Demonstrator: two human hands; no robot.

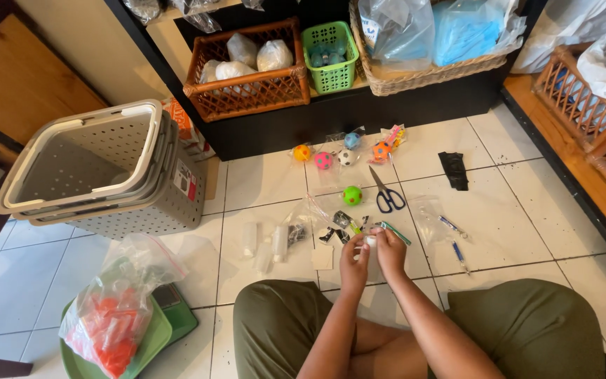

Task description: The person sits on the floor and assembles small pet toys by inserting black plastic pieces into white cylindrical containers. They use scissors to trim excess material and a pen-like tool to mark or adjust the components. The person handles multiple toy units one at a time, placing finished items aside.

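Note:
I sit cross-legged on a white tiled floor. My left hand [353, 265] and my right hand [390, 250] meet in front of my knees, both pinching one small white object [371, 241] between the fingertips. Just beyond the hands lie a heap of small items in clear plastic bags [331, 226] and a green-handled tool [394, 232]. Blue-handled scissors [386, 194] lie further out, next to a green ball [352, 195]. Small coloured balls in clear wrappers [346, 154] lie in a row near the shelf.
Stacked grey perforated baskets [99, 172] stand at left. A clear bag of orange pieces [113, 316] rests on a green tray [152, 340]. A black shelf [331, 116] holds a brown wicker basket [247, 88], a green basket [331, 60] and a pale wicker basket [422, 74]. Pens in a bag [450, 231] lie right.

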